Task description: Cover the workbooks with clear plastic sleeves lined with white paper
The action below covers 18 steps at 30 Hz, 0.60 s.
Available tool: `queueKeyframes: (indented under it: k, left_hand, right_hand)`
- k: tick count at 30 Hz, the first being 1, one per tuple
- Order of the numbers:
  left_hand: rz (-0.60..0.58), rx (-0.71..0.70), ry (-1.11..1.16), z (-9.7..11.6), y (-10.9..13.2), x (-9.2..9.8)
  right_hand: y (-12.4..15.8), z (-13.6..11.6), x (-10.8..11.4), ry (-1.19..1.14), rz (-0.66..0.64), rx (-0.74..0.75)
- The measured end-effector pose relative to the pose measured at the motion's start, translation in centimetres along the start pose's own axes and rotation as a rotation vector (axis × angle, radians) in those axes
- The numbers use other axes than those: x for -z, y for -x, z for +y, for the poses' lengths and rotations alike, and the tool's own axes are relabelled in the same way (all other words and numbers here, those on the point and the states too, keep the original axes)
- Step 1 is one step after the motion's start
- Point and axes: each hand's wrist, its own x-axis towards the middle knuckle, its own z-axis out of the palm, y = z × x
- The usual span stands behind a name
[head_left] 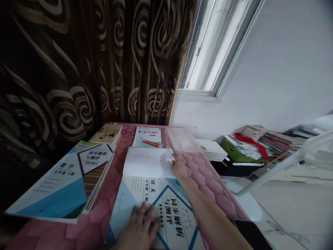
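Left hand (140, 227) splayed on workbook (173, 211), bottom centre, white paper (148, 162) above, right hand (179, 169) (grip unclear) at its right edge.

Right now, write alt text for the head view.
A person's left hand lies on a blue-and-white workbook; the right hand touches white paper at the workbook's far edge. More books lie on the pink surface, near a dark patterned curtain.

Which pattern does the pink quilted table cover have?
The pink quilted table cover has a hexagon pattern, seen best in the head view.
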Motion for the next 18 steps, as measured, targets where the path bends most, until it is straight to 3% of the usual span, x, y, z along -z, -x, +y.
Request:
queueKeyframes:
  k: [3,7,10,14,18]
  left_hand:
    - [0.101,-0.075,-0.123,0.4,0.3,-1.6]
    - [0.126,-0.125,-0.253,1.6,-0.2,-3.2]
    - [0.119,-0.116,-0.254,2.3,-0.4,-3.6]
    - [0.092,-0.069,-0.231,2.6,-0.5,-4.0]
    - [0.123,-0.108,-0.248,2.3,-0.3,-4.9]
  right_hand:
    - [0.0,0.1,0.4,0.035,-0.017,0.048]
    - [0.6,-0.6,1.0,0.094,0.04,0.085]
    - [2.0,-2.6,0.8,0.149,0.082,0.275]
    - [3.8,-6.6,-1.2,0.182,-0.074,0.721]
    - [3.5,-9.1,-3.8,0.209,-0.29,0.633]
